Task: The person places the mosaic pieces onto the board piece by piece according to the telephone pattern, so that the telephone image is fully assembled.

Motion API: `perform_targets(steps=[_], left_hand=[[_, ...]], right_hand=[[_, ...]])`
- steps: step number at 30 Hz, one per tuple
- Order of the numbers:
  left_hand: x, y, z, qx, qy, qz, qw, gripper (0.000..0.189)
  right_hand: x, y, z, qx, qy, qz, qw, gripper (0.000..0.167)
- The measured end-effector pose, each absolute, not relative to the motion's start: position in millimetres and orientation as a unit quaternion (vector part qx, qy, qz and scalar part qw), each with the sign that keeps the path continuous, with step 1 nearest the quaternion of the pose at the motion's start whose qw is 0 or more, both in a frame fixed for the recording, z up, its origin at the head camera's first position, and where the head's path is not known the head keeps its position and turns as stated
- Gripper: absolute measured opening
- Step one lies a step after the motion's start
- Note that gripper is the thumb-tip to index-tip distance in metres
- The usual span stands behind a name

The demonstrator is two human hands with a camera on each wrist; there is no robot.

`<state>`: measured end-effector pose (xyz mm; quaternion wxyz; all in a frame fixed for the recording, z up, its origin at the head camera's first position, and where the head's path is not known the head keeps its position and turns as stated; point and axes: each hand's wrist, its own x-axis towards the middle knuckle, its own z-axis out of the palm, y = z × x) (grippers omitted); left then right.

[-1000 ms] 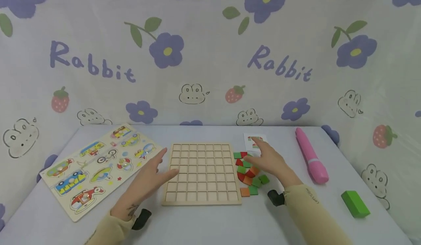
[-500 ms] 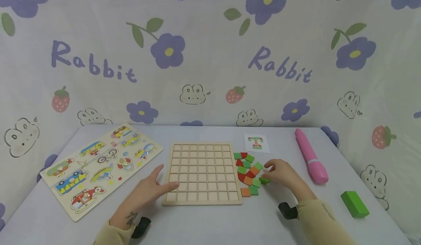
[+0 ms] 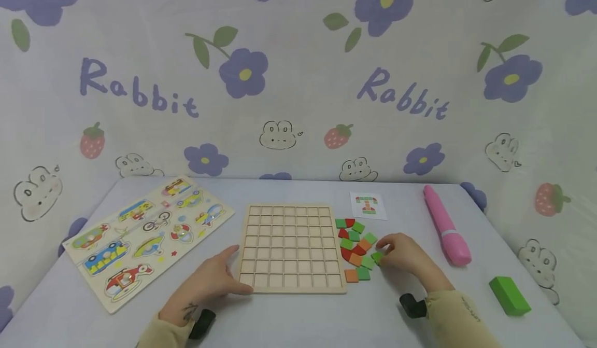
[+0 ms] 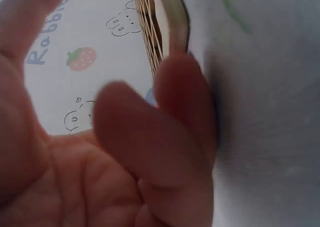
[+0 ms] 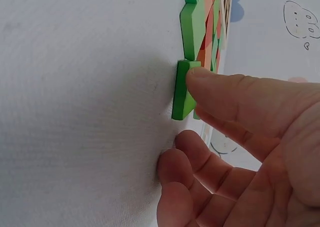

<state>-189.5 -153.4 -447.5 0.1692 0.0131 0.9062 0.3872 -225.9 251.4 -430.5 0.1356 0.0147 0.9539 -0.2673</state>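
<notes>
A wooden grid board (image 3: pixel 294 290) with square compartments lies in the middle of the table in the head view. My left hand (image 3: pixel 210 283) is at its front left corner, thumb along the front edge and fingers spread toward the left side. Right of the board lie flat green, red and orange tiles (image 3: pixel 355 260), square and quarter-round. My right hand (image 3: pixel 404 259) is at the right end of these tiles. In the right wrist view, its thumb touches the top of a green square tile (image 5: pixel 183 94), while the other fingers are loosely bent beside the table.
A printed card (image 3: pixel 380 209) with a red and green pattern lies behind the tiles. On the left rests a knobbed vehicle puzzle board (image 3: pixel 160 252). A pink wand-shaped object (image 3: pixel 443 223) and a green block (image 3: pixel 509 296) are on the right.
My left hand has slid down the board's left side to its front corner. My right hand has drawn back from above the tiles near the card to the green tile at their right.
</notes>
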Motion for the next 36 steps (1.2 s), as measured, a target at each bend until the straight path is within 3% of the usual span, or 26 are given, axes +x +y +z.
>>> perform_targets(steps=[23,36], left_hand=[[-190,-152,-449,0.034,0.908,0.386,0.159,0.094],[-192,-151,-447,0.019,0.908,0.377,0.179,0.095]], right_hand=[[-224,251,-430,0.014,0.952,-0.269,0.143,0.020],[-256,196,-407,0.036,0.885,-0.458,0.081,0.022]])
